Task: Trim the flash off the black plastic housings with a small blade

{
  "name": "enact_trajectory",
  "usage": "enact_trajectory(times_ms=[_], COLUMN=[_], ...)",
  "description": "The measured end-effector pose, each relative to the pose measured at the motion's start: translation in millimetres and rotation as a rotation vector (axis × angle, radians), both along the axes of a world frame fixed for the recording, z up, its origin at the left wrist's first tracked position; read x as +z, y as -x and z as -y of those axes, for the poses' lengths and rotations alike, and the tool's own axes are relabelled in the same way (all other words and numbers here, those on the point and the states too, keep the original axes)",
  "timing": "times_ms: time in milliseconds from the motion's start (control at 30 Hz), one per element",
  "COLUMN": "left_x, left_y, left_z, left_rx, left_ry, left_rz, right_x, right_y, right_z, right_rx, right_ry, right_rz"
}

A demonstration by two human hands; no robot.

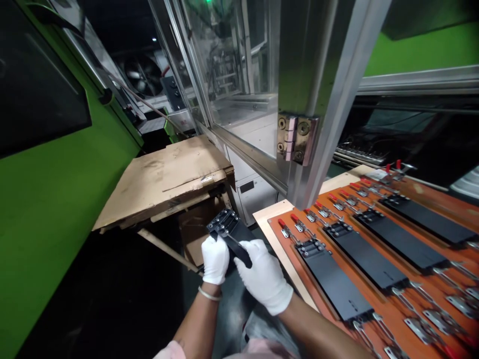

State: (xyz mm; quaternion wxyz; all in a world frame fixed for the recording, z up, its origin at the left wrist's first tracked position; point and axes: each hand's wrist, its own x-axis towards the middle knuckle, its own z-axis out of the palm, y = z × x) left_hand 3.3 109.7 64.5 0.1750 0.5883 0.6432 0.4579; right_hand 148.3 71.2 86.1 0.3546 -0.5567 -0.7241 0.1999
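My left hand (215, 257), in a white glove, is closed on the near left edge of a dark grey flat panel (243, 230). Rows of small bosses or fittings show at the panel's upper end. In my gloved right hand (262, 274), the fingers are wrapped round the black handle (239, 251) of a slim hand tool. Its thin tip points up and left over the fittings, and I cannot tell whether it touches them. Part of the panel is hidden behind my hands.
At right an orange fixture board (314, 289) carries several similar dark panels (337, 284) under red-handled toggle clamps (295, 219). A cardboard-topped table (168, 167) stands ahead left. A hinged metal frame (318, 99) juts in above, and a green machine (63, 199) flanks the left side.
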Motion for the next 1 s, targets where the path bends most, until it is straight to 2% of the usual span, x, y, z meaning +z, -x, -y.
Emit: enact_trajectory(times_ms=[67,167,267,367,433,500,567,600,667,833,900,1000], left_x=[10.6,26.6,37.7,52.1,69.0,90.2,110.1,118.3,130.3,146.6,151.5,156.1], left_y=[-10,-21,-17,4,21,32,37,37,36,34,33,33], left_z=[1,9,20,28,31,32,34,36,39,49,53,57], left_rx=[0.055,0.016,-0.065,-0.175,-0.305,-0.587,-0.844,-0.911,-0.928,-0.823,-0.797,-0.824], left_ry=[-0.022,-0.043,-0.069,-0.214,-0.237,-0.095,0.041,0.079,0.126,0.144,0.099,0.023], left_rz=[0.085,0.191,0.299,0.247,0.013,-0.211,-0.295,-0.305,-0.314,-0.402,-0.480,-0.578], right_x=[-10.4,-17.3,-8.9,10.9,24.8,35.2,40.8,42.3,44.9,61.6,70.6,80.8], right_y=[-4,-21,-46,-70,-78,-80,-78,-76,-74,-85,-90,-90], right_z=[0,-5,-10,-8,-3,3,7,8,9,13,16,21], right_rx=[-0.007,0.098,0.196,0.314,0.431,0.542,0.611,0.621,0.601,0.415,0.417,0.467], right_ry=[-0.059,-0.186,-0.300,-0.192,-0.035,0.083,0.147,0.157,0.153,0.083,0.017,-0.003], right_rz=[0.102,0.141,-0.001,-0.229,-0.334,-0.384,-0.395,-0.386,-0.348,-0.238,-0.145,0.084])
